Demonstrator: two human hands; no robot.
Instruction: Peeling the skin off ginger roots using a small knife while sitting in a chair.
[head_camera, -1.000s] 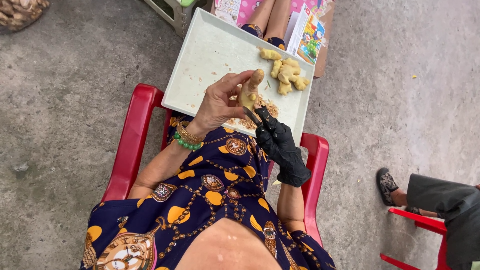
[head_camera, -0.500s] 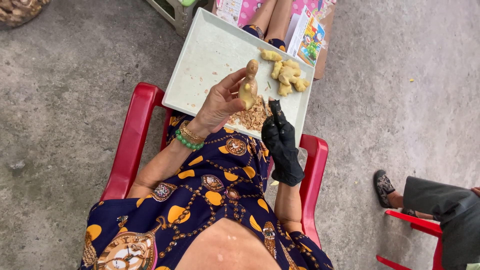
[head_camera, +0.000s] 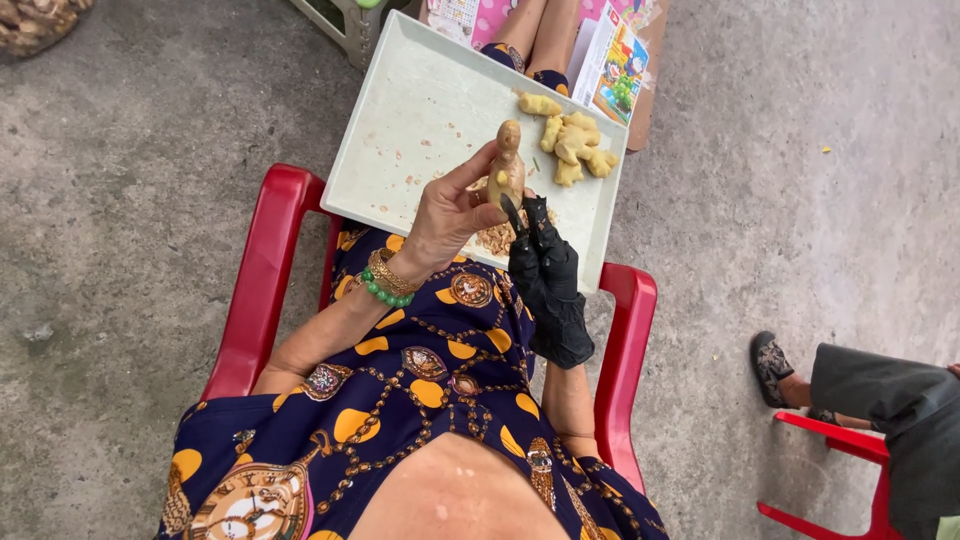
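The bare left hand (head_camera: 450, 215), with gold and green bead bracelets at the wrist, is clamped on a knobbly, partly peeled piece of ginger root (head_camera: 506, 170), holding it upright above the pale rectangular plastic tray (head_camera: 400, 120) that rests across the person's lap. The right hand (head_camera: 545, 275), in a black glove, is closed around a small dark blade (head_camera: 512, 213) whose tip touches the lower part of the ginger. A heap of brown peelings (head_camera: 493, 240) lies on the tray just below the hands, and several peeled yellow ginger pieces (head_camera: 572, 145) sit near the tray's far right corner. The person sits in a red plastic chair (head_camera: 262, 270) on a concrete floor (head_camera: 120, 200).
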